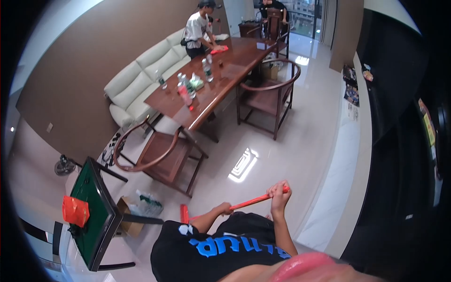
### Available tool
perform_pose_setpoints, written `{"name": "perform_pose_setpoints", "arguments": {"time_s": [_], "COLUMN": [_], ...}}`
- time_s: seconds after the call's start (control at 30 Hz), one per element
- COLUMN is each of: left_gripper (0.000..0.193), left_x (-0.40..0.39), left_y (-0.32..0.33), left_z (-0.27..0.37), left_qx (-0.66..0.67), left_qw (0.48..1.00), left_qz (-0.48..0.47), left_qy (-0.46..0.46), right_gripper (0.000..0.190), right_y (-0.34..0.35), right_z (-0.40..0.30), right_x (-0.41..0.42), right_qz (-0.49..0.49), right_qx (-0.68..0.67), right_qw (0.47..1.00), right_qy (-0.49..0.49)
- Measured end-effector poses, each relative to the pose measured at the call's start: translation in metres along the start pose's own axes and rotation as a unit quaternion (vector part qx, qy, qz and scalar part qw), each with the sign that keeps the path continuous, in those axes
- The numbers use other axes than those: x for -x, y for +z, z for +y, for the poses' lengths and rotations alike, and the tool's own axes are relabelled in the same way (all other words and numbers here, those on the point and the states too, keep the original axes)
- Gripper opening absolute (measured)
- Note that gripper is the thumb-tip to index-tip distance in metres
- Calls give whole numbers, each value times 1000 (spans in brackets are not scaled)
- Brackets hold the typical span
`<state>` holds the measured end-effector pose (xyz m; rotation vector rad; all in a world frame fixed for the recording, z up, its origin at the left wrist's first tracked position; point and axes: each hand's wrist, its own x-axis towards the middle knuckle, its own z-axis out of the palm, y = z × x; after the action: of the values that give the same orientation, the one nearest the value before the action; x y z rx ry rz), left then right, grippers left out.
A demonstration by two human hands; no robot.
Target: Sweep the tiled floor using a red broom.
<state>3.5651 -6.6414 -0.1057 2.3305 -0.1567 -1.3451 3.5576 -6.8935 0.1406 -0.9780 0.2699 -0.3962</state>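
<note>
A red broom handle (251,202) slants across in front of my body. My right hand (279,194) is wrapped around its upper end, and the tip sticks out past the fist. Lower on the handle is my left hand (222,208), closed around it beside my black shirt. My left forearm hides part of the stick. The broom's red head (184,214) shows at the floor, left of my left arm.
A wooden armchair (164,155) and a green-topped table (90,211) stand to the left, near a cardboard box (132,225). Bottles stand on the long wooden table (232,72), where a person (197,30) presses a red cloth. Another armchair (266,95) stands ahead.
</note>
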Motion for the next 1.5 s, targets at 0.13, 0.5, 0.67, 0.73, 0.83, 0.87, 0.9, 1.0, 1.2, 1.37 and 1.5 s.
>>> {"name": "perform_pose_setpoints", "arguments": {"time_s": [0.13, 0.5, 0.67, 0.73, 0.83, 0.87, 0.9, 1.0, 1.2, 1.37, 1.5], "left_gripper": [21, 18, 15, 15, 14, 13, 13, 12, 14, 16, 14], "left_x": [-50, -337, -399, -427, -488, -513, -540, -632, -778, -821, -872], "left_y": [-48, -198, -294, -335, -395, -413, -429, -474, -579, -664, -715], "left_z": [97, 526, 698, 758, 839, 862, 883, 932, 1002, 1038, 1073], "left_qx": [-35, 41, 117, 147, 217, 241, 263, 250, 116, 172, 221], "left_qw": [992, 937, 874, 853, 813, 787, 788, 767, 857, 894, 911], "left_qz": [84, 42, 163, 186, 213, 231, 220, 260, 315, 319, 258], "left_qy": [90, 345, 443, 465, 496, 518, 511, 531, 391, 264, 235], "right_gripper": [27, 28, 25, 24, 19, 18, 18, 18, 27, 26, 25], "right_y": [-19, -91, -79, -81, -92, -99, -107, -138, -179, -140, -129], "right_z": [-48, -197, -263, -275, -277, -275, -273, -266, -285, -305, -296], "right_x": [-117, -457, -592, -639, -720, -751, -784, -897, -1166, -1328, -1440], "right_qz": [-46, 64, 68, 44, -33, -52, -64, -98, -87, -194, -147], "right_qx": [23, 162, 214, 254, 317, 332, 325, 350, 116, 104, 104], "right_qw": [998, 968, 942, 925, 879, 868, 864, 837, 943, 966, 980], "right_qy": [28, -181, -249, -278, -353, -367, -379, -409, -300, -133, -91]}}
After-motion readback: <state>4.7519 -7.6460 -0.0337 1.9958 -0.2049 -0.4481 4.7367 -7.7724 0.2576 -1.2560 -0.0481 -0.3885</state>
